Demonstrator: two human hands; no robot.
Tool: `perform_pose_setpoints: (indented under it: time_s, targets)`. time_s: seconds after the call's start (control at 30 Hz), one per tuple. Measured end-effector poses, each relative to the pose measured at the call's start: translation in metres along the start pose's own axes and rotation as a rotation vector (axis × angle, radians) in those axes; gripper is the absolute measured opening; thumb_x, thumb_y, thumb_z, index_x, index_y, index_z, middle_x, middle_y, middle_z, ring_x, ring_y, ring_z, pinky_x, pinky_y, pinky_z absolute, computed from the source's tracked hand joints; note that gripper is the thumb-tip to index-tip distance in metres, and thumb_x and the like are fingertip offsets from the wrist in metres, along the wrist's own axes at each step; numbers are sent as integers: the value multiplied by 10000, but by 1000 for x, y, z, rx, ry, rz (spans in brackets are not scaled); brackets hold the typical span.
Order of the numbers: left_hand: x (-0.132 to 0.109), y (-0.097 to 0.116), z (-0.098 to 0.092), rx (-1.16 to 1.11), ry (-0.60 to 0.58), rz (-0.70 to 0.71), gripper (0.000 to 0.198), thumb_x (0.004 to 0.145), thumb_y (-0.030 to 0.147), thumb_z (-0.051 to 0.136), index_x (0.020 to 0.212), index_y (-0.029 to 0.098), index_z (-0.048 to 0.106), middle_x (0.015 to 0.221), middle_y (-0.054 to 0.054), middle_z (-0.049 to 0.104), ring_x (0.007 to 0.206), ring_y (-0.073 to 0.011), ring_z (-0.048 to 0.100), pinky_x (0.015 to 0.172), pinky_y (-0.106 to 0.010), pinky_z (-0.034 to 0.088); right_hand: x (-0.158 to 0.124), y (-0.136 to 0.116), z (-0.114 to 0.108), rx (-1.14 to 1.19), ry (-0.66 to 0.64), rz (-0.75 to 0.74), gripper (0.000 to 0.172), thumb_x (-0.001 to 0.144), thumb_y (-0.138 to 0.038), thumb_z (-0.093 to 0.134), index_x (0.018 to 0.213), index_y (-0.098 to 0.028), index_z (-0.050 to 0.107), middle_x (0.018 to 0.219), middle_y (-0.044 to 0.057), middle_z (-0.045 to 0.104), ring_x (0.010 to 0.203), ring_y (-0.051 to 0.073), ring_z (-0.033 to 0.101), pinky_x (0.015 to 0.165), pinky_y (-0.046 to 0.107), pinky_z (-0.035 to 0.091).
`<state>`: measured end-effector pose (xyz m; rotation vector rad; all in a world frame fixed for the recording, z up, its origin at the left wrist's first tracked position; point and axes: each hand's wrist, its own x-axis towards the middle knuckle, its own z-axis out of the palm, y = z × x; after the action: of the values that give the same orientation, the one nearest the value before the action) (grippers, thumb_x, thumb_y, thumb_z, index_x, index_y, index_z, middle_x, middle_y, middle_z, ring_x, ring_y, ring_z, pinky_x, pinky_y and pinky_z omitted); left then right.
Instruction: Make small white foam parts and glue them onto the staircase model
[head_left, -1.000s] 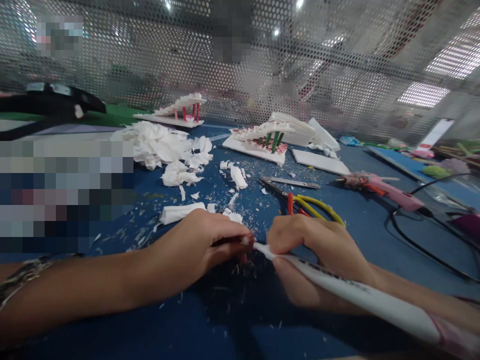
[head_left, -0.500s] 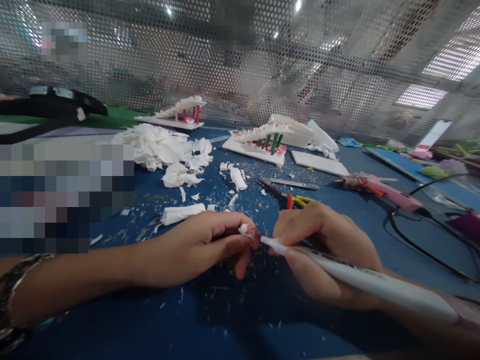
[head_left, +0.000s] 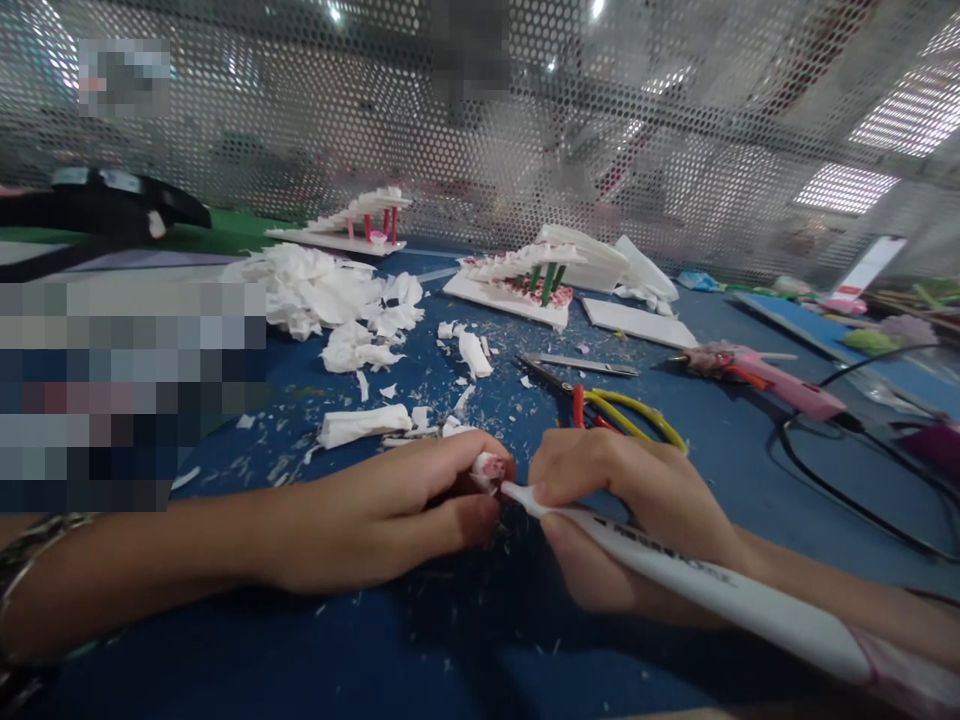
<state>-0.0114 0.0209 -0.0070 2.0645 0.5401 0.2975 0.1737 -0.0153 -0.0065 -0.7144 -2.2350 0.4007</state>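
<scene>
A person's left hand (head_left: 390, 515) lies low over the blue table (head_left: 450, 650), forearm stretched in from the left, thumb and curled fingers pinching a small white-and-pink piece (head_left: 487, 467) just above the tabletop; the right hand (head_left: 630, 500), knuckles up and wrist bent inward, is closed around a white pen-shaped tool (head_left: 697, 590) whose tip touches the piece, its barrel slanting back toward the lower right; yellow-handled scissors (head_left: 622, 415) lie just beyond the right hand, crumpled white paper scraps (head_left: 322, 290) and a white stepped model (head_left: 525, 275) farther back.
</scene>
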Motion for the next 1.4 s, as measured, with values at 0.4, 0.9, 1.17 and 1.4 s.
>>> perform_pose_setpoints:
  time_s: [0.4, 0.9, 1.17, 1.4]
  targets:
    - [5, -4, 1, 103, -41, 65, 321, 897, 243, 228, 654, 166, 422, 578, 34, 469, 520, -74, 430, 539, -156, 341, 4, -7, -4, 7, 20, 112, 109, 670, -98, 489, 679, -186, 426, 544, -35, 510, 475, 63, 483, 456, 166, 387]
    - [4, 3, 6, -275, 142, -116, 337, 879, 302, 219, 591, 183, 349, 521, 62, 310, 470, -85, 264, 452, -184, 257, 2, -4, 0, 153, 69, 37, 151, 672, -88, 504, 747, -198, 431, 614, -26, 516, 528, 78, 500, 489, 207, 412]
    - [4, -1, 1, -265, 116, -75, 321, 865, 300, 252, 585, 181, 355, 542, 49, 324, 484, -83, 275, 448, -188, 247, 3, -4, -1, 127, 56, 105, 140, 672, -105, 511, 738, -196, 426, 596, -30, 526, 516, 80, 522, 466, 199, 413]
    - [6, 0, 1, -250, 111, -55, 328, 853, 347, 235, 586, 191, 344, 547, 40, 330, 498, -97, 298, 479, -208, 281, 6, -7, -1, 116, 72, 59, 147, 671, -96, 505, 747, -197, 430, 610, -20, 539, 538, 85, 530, 484, 205, 429]
